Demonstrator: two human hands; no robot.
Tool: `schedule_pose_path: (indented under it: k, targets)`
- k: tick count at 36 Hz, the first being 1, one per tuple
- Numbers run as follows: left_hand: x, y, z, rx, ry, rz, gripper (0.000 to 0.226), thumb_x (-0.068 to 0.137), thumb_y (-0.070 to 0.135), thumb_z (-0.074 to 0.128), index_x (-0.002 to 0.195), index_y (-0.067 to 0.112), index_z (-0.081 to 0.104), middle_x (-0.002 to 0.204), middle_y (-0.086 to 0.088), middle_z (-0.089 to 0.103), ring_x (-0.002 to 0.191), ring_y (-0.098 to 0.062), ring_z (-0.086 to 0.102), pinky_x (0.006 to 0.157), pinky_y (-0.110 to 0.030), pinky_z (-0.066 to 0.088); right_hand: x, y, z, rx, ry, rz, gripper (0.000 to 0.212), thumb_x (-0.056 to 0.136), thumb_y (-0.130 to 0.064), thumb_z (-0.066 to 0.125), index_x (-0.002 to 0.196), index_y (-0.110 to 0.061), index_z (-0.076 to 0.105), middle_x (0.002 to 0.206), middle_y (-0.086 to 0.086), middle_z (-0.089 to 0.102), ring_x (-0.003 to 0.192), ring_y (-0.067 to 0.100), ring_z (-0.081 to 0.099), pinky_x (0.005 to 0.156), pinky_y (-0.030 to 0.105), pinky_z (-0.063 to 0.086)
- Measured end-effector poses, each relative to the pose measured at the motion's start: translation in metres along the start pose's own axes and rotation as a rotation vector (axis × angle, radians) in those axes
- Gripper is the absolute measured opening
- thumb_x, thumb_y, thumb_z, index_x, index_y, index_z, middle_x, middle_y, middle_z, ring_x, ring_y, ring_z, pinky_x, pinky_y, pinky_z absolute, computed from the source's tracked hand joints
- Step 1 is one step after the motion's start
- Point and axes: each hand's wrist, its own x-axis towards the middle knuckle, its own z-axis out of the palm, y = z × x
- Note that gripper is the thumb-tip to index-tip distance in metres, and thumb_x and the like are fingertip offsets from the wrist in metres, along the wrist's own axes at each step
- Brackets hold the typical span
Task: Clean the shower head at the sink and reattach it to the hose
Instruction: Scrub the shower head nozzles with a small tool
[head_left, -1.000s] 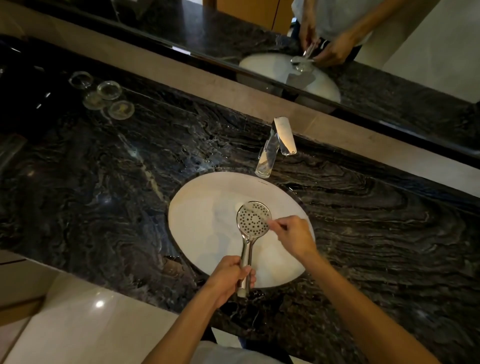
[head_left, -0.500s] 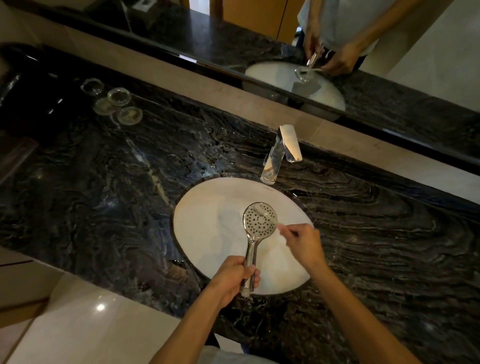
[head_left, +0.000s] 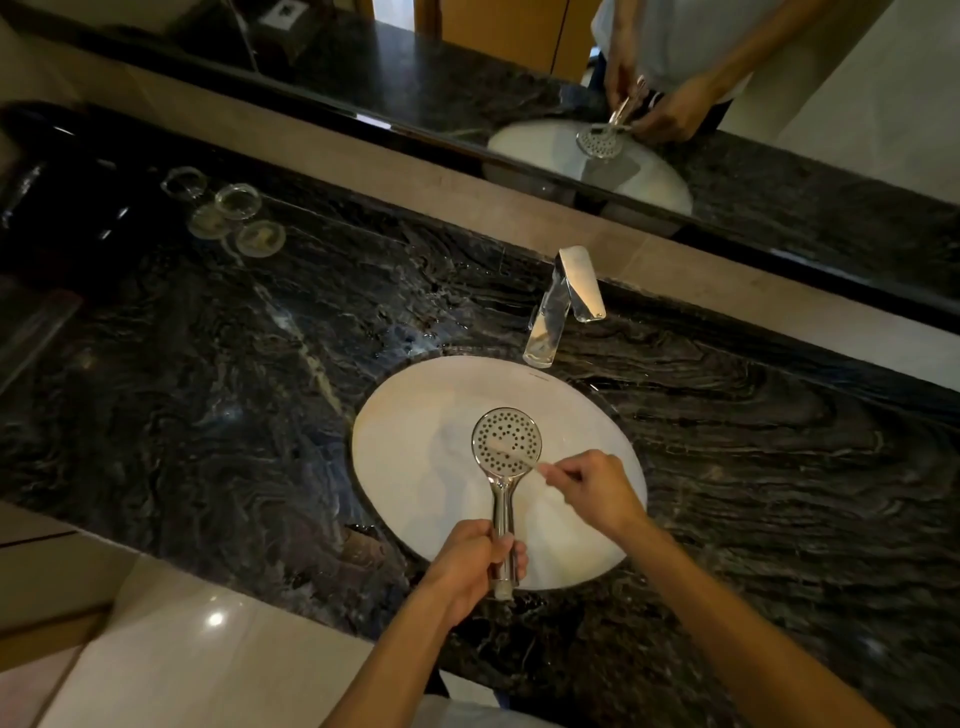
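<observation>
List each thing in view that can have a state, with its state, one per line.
Shower head: off the hose, held over the sink, holes facing up.
Left hand: closed around the shower head's handle.
Right hand: pinching a thin stick laid across the holes.
Tap: no water running.
Sink: no standing water visible.

Shower head (head_left: 506, 441) over sink (head_left: 415, 467), before faucet (head_left: 558, 306).
</observation>
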Motion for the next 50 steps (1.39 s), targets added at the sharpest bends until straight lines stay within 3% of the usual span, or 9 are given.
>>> schedule_pose_path:
  k: [7,14,18,22,27,34,41,47,50]
  targets:
    - [-0.004,0.004,-0.002,0.043,-0.005,0.023,0.009,0.098,-0.008,0.046,0.099,-0.005,0.054,0.08,-0.019,0.06,0.067,-0.026,0.059,0.069,-0.038,0.055,0.004,0.005,-0.007,0.129,0.236,0.114,0.048,0.094,-0.043,0.065,0.072,-0.002,0.074,0.062,0.017,0.068,0.057,0.03,0.063,0.061,0.038,0.051]
    - [-0.002,0.007,0.0,0.024,-0.005,0.045,0.011,0.099,-0.007,0.044,0.094,-0.005,0.054,0.076,-0.019,0.061,0.063,-0.027,0.058,0.064,-0.038,0.053,-0.016,-0.004,0.027,-0.029,0.034,-0.006,0.058,0.094,-0.051,0.06,0.056,-0.007,0.055,0.048,0.007,0.053,0.045,0.01,0.036,0.053,0.04,0.04]
    - [0.0,0.015,-0.003,0.064,0.005,0.064,0.012,0.099,-0.006,0.045,0.094,-0.007,0.057,0.073,-0.016,0.062,0.061,-0.024,0.059,0.061,-0.034,0.054,-0.013,0.001,0.023,0.13,0.143,0.08,0.059,0.092,-0.052,0.064,0.059,-0.003,0.062,0.055,0.016,0.059,0.047,0.017,0.046,0.056,0.039,0.045]
    - [0.003,0.023,0.001,0.081,0.003,0.055,0.012,0.098,-0.006,0.045,0.094,-0.007,0.057,0.075,-0.017,0.062,0.06,-0.023,0.06,0.061,-0.035,0.054,-0.006,-0.005,0.021,0.279,0.295,0.142,0.051,0.091,-0.047,0.067,0.065,-0.003,0.071,0.056,0.014,0.063,0.046,0.004,0.048,0.05,0.013,0.039]
    - [0.004,0.02,-0.001,0.082,0.0,0.049,0.013,0.098,-0.005,0.046,0.094,-0.007,0.059,0.075,-0.016,0.064,0.063,-0.024,0.062,0.065,-0.035,0.056,0.009,0.0,0.007,0.3,0.383,0.238,0.044,0.093,-0.046,0.065,0.069,-0.012,0.077,0.055,0.009,0.066,0.047,0.008,0.052,0.052,0.022,0.042]
    - [0.001,0.012,-0.007,0.029,0.013,0.039,0.013,0.099,-0.005,0.046,0.091,-0.006,0.056,0.073,-0.016,0.066,0.063,-0.027,0.062,0.064,-0.037,0.056,-0.006,0.011,0.022,0.042,0.078,-0.033,0.06,0.093,-0.053,0.062,0.059,-0.003,0.06,0.051,0.013,0.058,0.045,0.006,0.041,0.051,0.031,0.037]
    - [-0.001,0.014,-0.006,0.054,-0.016,0.036,0.015,0.099,-0.006,0.045,0.091,-0.006,0.058,0.077,-0.016,0.064,0.065,-0.025,0.061,0.067,-0.037,0.055,0.005,0.015,0.011,0.217,0.307,0.158,0.049,0.092,-0.051,0.064,0.069,-0.009,0.075,0.056,0.013,0.064,0.042,0.006,0.045,0.044,0.017,0.035]
    - [-0.002,0.009,-0.012,-0.003,0.009,0.021,0.012,0.099,-0.007,0.046,0.092,-0.007,0.055,0.075,-0.018,0.063,0.063,-0.027,0.06,0.062,-0.037,0.055,-0.007,0.007,0.021,0.05,0.044,0.026,0.054,0.094,-0.049,0.062,0.07,-0.001,0.071,0.056,0.015,0.063,0.045,0.012,0.045,0.051,0.032,0.04]
    - [-0.003,0.005,-0.018,-0.009,0.025,0.017,0.014,0.098,-0.008,0.046,0.088,-0.006,0.055,0.075,-0.018,0.063,0.062,-0.027,0.061,0.06,-0.035,0.055,-0.004,0.013,0.012,0.071,0.12,0.061,0.049,0.094,-0.046,0.064,0.069,-0.004,0.074,0.055,0.013,0.064,0.046,0.014,0.048,0.055,0.034,0.044]
